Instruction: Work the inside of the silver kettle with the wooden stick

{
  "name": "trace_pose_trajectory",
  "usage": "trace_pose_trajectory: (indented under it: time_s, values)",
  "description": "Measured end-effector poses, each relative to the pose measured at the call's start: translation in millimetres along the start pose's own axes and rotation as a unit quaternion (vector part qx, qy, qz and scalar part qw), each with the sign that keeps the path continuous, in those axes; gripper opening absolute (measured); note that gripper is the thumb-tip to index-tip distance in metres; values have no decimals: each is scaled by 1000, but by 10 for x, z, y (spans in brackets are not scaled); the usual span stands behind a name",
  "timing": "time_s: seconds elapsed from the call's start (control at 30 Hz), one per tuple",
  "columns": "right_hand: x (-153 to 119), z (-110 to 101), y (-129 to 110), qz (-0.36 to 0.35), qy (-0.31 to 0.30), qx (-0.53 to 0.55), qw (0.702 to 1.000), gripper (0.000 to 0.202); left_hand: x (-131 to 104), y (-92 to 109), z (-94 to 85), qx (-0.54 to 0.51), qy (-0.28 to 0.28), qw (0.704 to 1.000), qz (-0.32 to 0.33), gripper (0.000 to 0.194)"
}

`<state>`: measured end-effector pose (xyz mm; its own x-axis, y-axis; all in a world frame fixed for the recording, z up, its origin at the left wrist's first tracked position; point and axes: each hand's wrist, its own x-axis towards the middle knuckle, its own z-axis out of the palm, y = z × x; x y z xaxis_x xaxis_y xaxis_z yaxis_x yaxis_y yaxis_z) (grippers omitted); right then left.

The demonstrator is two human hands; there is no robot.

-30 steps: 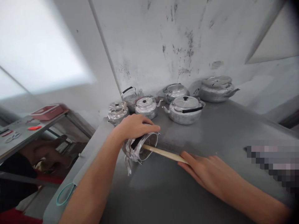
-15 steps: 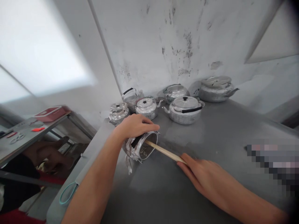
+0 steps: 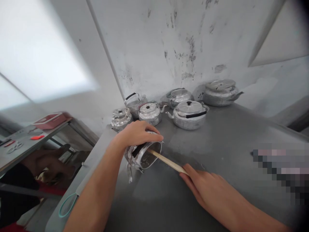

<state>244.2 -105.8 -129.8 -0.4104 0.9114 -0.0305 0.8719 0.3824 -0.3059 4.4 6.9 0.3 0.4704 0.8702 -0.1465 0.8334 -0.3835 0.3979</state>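
The right hand (image 3: 205, 183) is closed round the near end of a stick (image 3: 169, 163), thumb and fingers together on it, with the forearm coming in from the near right. That grip seems to leave most of the stick's length free to reach leftward. The stick's far end is inside the kettle (image 3: 138, 160); its tip is hidden, so I cannot tell whether it touches metal.

The left hand (image 3: 138, 132) is clasped over the kettle's upper side, thumb along the rim, probably to steady a round body that could otherwise roll; the far fingertips are out of sight. The kettle lies tipped over on the left part of the table (image 3: 159, 199), open mouth towards the right hand, which gives the stick a straight way in. Its spout points to the near side.

Farther off, other kettles sit upright near the wall (image 3: 149, 48), perhaps so that the near surface leaves room for both arms. A lidded kettle (image 3: 189, 120) has its black handle folded down. A large kettle (image 3: 218, 96) is at far right. Left, on a separate bench (image 3: 24, 154), are a basket (image 3: 51, 122) and scissors (image 3: 14, 147).
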Motion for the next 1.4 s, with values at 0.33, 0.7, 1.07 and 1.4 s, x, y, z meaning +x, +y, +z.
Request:
trace_pose_trajectory:
  time_s: [0.33,0.7,1.07,1.4]
  values:
    - [-38,-23,-27,-5,29,13,999,29,-1,2,-5,0,3,1000,12,44]
    - [-63,-115,-25,-33,113,49,992,34,12,-50,9,-10,30,999,-10,54]
    - [-49,-148,-17,-38,108,45,992,39,41,-138,-2,-34,50,997,-46,61]
    - [-54,-54,15,-71,136,-11,988,31,53,-154,-7,-42,50,997,-47,61]
